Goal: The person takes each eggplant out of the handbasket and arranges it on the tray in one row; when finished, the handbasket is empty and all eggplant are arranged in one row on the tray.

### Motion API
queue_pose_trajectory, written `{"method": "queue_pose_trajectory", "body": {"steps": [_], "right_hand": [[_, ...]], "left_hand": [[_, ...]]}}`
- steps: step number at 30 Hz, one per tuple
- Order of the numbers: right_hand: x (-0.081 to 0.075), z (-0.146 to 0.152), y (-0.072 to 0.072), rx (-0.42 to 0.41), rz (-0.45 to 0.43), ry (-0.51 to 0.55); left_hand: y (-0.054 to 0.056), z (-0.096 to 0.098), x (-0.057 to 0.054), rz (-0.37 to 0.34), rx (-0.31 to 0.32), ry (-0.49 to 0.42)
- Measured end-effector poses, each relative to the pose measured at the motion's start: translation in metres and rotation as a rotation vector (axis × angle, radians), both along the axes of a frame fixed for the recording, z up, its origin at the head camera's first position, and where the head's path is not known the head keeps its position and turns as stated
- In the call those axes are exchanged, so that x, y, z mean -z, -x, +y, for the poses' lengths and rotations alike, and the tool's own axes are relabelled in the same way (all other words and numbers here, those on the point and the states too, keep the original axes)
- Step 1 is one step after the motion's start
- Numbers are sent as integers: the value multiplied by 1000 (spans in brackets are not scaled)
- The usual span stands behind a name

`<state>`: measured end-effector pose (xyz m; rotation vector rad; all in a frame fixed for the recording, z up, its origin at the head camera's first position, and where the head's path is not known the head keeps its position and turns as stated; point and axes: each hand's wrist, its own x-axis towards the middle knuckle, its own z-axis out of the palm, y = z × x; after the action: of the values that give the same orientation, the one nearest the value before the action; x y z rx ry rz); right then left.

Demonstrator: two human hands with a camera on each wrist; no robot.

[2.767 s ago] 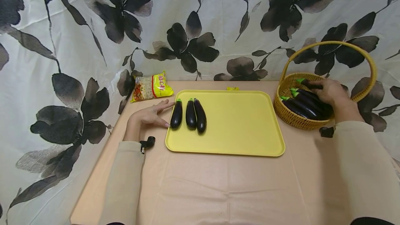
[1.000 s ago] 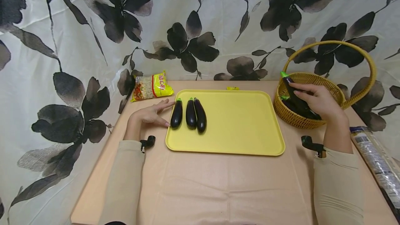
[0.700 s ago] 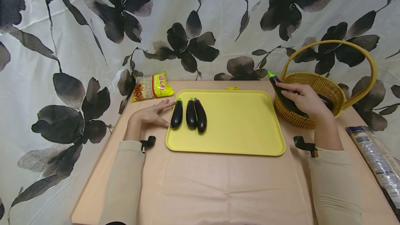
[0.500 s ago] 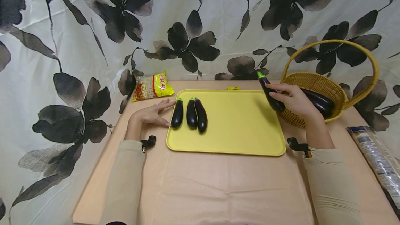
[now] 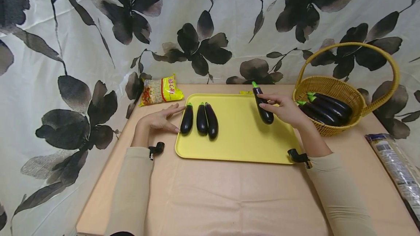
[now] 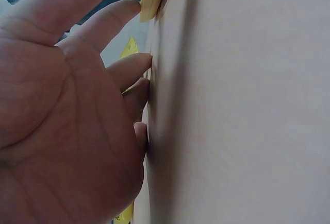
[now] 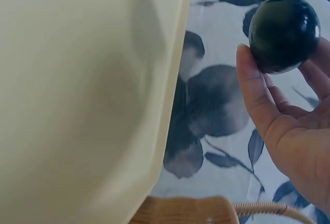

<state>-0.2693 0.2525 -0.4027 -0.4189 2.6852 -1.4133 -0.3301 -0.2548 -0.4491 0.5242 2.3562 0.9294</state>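
Between its thumb and fingers my right hand (image 5: 284, 110) pinches a dark purple eggplant (image 5: 263, 108), green stem end pointing away, above the right part of the yellow tray (image 5: 236, 148). The right wrist view shows that eggplant's rounded end (image 7: 283, 34) held off the tray (image 7: 77, 100). At the tray's left edge rests my left hand (image 5: 160, 121), fingers spread, fingertips right at the rim. Close beside it on the tray lies one eggplant (image 5: 186, 120), with a second eggplant (image 5: 201, 119) and a third eggplant (image 5: 212, 122) side by side to its right.
A wicker basket (image 5: 323, 128) with a tall handle, right of the tray, has several eggplants (image 5: 328, 108) in it. Behind the tray's left end is a yellow food packet (image 5: 161, 90). A long clear-wrapped package (image 5: 397, 170) lies at the table's right edge. Floral cloth hangs behind.
My right hand has lifted an eggplant out of the basket and carried it left, over the tray. The left hand and the eggplants on the tray have stayed in place.
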Motion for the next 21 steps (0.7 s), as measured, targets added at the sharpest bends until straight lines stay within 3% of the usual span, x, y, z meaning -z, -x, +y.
{"method": "queue_pose_trajectory", "body": {"steps": [8, 21], "right_hand": [[0, -23, 5, -67, -41, -52], [-1, -60, 14, -203, -20, -96]], "left_hand": [[2, 0, 3, -12, -5, -7], [2, 0, 3, -8, -8, -10]]}}
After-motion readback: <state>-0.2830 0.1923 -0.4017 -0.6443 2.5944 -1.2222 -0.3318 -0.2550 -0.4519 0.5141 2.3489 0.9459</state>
